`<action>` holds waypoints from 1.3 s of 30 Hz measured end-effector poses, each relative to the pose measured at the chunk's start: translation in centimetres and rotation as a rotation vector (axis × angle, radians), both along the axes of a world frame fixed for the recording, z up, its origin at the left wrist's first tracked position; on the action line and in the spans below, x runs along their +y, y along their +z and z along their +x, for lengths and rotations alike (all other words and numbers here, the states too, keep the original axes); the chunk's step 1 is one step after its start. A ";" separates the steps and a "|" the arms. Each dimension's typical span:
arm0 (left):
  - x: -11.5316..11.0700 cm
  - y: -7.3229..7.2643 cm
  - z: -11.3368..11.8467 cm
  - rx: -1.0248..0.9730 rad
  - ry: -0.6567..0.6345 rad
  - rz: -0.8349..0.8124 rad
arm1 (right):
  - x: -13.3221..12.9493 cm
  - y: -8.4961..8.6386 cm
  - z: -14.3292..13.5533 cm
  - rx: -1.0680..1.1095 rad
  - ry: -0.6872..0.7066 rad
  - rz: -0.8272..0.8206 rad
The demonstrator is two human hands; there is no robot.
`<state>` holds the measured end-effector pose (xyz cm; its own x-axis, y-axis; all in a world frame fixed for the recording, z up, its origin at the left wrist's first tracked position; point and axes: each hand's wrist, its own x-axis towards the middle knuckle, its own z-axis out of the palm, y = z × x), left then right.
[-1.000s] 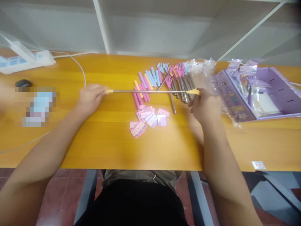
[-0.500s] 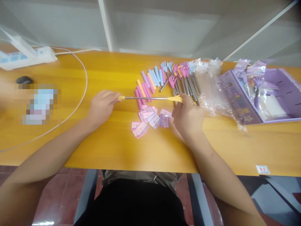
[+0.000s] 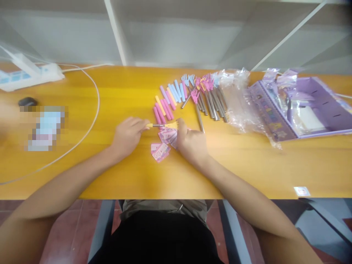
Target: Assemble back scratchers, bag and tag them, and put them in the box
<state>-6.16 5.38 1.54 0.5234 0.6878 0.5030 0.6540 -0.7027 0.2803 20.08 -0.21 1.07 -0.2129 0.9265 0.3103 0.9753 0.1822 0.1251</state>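
Note:
A telescopic back scratcher (image 3: 162, 125), with a yellow handle, a short metal rod and a yellow claw head, is held level between my hands. My left hand (image 3: 128, 136) is closed on its handle end. The fingers of my right hand (image 3: 192, 145) pinch the claw end. Below it lie pink and purple printed cards (image 3: 161, 151), some partly covered by my right hand. Behind are loose pink, blue, orange and purple handle sleeves (image 3: 169, 97). Farther right rests a pile of back scratchers with metal rods (image 3: 216, 102) and pink, blue and orange claws.
Clear plastic bags (image 3: 239, 106) lie right of the pile. A purple display box (image 3: 277, 128) holds packaged items. At the left are a white power strip (image 3: 35, 79), a black mouse (image 3: 27, 102), a pixelated object (image 3: 46, 128) and a curving white cable (image 3: 96, 110). A small sticker (image 3: 301, 191) lies near the front edge.
My hands have come together, and the back scratcher's rod has slid in to a much shorter length. My right hand moved left and slightly nearer to me, over the cards.

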 end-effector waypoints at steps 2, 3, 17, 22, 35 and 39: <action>-0.2 -0.1 0.2 0.014 0.006 0.003 | 0.0 0.3 0.0 -0.011 0.004 0.008; -0.1 -0.1 0.2 0.021 0.007 0.005 | 0.1 0.4 0.2 -0.015 0.008 0.013; 1.3 -0.4 -1.7 0.055 -0.061 -0.108 | 1.2 0.4 2.2 0.081 0.190 -0.005; 1.2 -0.3 -1.7 0.054 -0.103 -0.104 | 1.0 0.3 2.5 0.083 0.302 0.024; 7.2 -0.4 -6.4 0.044 0.141 0.017 | 3.6 1.5 9.2 0.237 -0.065 0.025; 9.7 -0.2 -9.3 0.045 0.184 0.021 | 4.6 2.4 14.7 0.301 -0.312 0.069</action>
